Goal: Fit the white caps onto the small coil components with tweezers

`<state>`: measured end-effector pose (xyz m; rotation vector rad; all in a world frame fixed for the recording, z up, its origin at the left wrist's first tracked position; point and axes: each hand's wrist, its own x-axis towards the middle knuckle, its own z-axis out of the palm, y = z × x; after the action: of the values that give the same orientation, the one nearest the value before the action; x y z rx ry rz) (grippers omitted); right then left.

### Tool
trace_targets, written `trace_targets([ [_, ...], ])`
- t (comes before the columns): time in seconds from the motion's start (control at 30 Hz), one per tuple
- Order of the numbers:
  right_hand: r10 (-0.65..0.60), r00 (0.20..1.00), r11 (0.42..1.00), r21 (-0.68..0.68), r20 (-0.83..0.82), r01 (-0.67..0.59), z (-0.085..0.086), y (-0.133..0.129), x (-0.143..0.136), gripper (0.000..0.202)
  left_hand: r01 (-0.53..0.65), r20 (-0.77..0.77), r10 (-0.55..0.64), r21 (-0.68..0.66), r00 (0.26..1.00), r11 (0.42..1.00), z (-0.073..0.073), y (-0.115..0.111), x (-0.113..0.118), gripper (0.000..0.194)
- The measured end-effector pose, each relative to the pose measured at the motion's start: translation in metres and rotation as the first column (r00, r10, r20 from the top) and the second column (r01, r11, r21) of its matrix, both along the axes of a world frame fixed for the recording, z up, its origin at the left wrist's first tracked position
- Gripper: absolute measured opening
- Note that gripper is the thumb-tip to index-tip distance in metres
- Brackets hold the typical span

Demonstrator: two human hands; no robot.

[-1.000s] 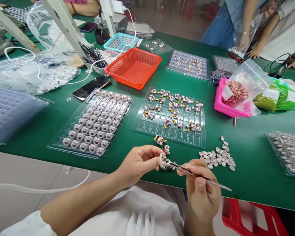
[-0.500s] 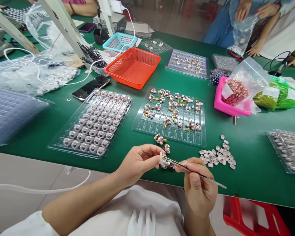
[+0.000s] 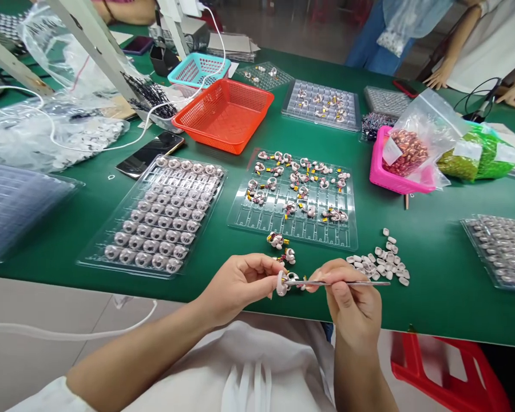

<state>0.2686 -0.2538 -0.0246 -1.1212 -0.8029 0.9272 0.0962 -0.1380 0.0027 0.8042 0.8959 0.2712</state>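
Observation:
Between the thumb and fingers of my left hand [image 3: 244, 286] is a small white curved earphone shell [image 3: 280, 284], held just above the table's front edge. My right hand [image 3: 354, 297] is closed on metal tweezers [image 3: 317, 282], whose tips reach into the shell. The tweezers lie nearly level, pointing left. Just beyond my fingers, several part-built earphone pieces [image 3: 277, 240] with yellow and red bits rest on the green table. A clear tray [image 3: 257, 220] behind them carries more such pieces. Small white caps [image 3: 380, 263] lie loose beside my right hand.
To the left stands a clear tray of round shells [image 3: 154, 217], with a phone [image 3: 150, 154] behind it. Farther back are a red basket [image 3: 225, 117] and a blue basket [image 3: 199, 70]. A pink basket [image 3: 401, 182] holds bagged red parts. Another person's hand [image 3: 440, 74] rests at the far right.
The tweezers have swung from a slant to nearly level, as my right hand raised their rear end. My left hand keeps its hold on the shell. The view has shifted slightly.

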Motion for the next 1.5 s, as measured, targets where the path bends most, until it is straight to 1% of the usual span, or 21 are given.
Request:
trace_targets([
  [0.1, 0.065, 0.998, 0.998, 0.02, -0.016, -0.065, 0.0, 0.003, 0.007, 0.019, 0.031, 0.004, -0.031, -0.008, 1.0, 0.999, 0.001, -0.001, -0.001, 0.014],
  [0.2, 0.105, 0.994, 0.994, 0.038, -0.028, -0.104, 0.0, 0.004, 0.01, 0.021, 0.022, 0.013, -0.022, 0.009, 1.0, 1.0, 0.002, -0.001, -0.001, 0.012],
  [0.3, 0.092, 0.995, 0.995, 0.032, -0.041, -0.091, 0.001, 0.003, 0.009, 0.02, -0.006, 0.023, 0.005, 0.035, 1.0, 0.999, 0.002, -0.001, 0.0, 0.011],
  [0.47, 0.076, 0.993, 0.997, 0.017, -0.094, -0.075, -0.002, 0.002, 0.003, 0.019, -0.045, -0.005, 0.045, 0.046, 0.999, 0.998, 0.001, 0.0, 0.001, 0.012],
  [0.6, 0.069, 0.972, 0.998, 0.023, -0.224, -0.066, -0.004, 0.005, -0.001, 0.018, -0.035, -0.018, 0.036, 0.05, 0.999, 0.998, -0.001, -0.001, 0.0, 0.013],
  [0.77, 0.01, 0.9, 0.996, -0.08, -0.437, -0.049, -0.009, 0.01, -0.006, 0.015, -0.01, 0.013, 0.009, 0.041, 1.0, 0.999, -0.002, -0.003, -0.003, 0.011],
  [0.87, -0.009, 0.86, 0.993, -0.105, -0.51, -0.053, -0.011, 0.012, -0.008, 0.015, 0.0, 0.016, -0.001, 0.043, 1.0, 0.999, -0.002, -0.002, -0.004, 0.011],
  [0.97, -0.016, 0.84, 0.992, -0.114, -0.543, -0.055, -0.013, 0.012, -0.009, 0.014, 0.014, 0.013, -0.014, 0.048, 1.0, 0.999, -0.002, -0.001, -0.003, 0.011],
  [1.03, -0.014, 0.848, 0.993, -0.106, -0.53, -0.05, -0.013, 0.011, -0.01, 0.014, 0.009, 0.009, -0.01, 0.043, 1.0, 0.999, -0.002, -0.001, -0.002, 0.01],
  [1.13, 0.036, 0.888, 0.997, -0.042, -0.459, -0.062, -0.013, 0.007, -0.008, 0.016, 0.005, 0.01, -0.006, 0.02, 1.0, 1.0, -0.001, 0.0, -0.001, 0.009],
  [1.23, 0.084, 0.922, 0.996, 0.011, -0.378, -0.086, -0.012, 0.006, -0.005, 0.018, 0.029, 0.033, -0.028, -0.014, 0.999, 0.999, -0.001, -0.001, 0.0, 0.008],
  [1.4, 0.138, 0.94, 0.99, 0.039, -0.313, -0.133, -0.011, 0.007, 0.002, 0.02, 0.079, 0.063, -0.075, -0.053, 0.995, 0.995, -0.003, -0.001, -0.001, 0.007],
  [1.47, 0.168, 0.954, 0.986, 0.055, -0.247, -0.159, -0.009, 0.006, 0.007, 0.02, 0.099, 0.065, -0.094, -0.069, 0.993, 0.993, -0.004, 0.0, -0.002, 0.007],
  [1.5, 0.187, 0.965, 0.982, 0.059, -0.186, -0.179, -0.007, 0.005, 0.009, 0.02, 0.11, 0.061, -0.106, -0.076, 0.993, 0.991, -0.004, 0.0, -0.002, 0.008],
])
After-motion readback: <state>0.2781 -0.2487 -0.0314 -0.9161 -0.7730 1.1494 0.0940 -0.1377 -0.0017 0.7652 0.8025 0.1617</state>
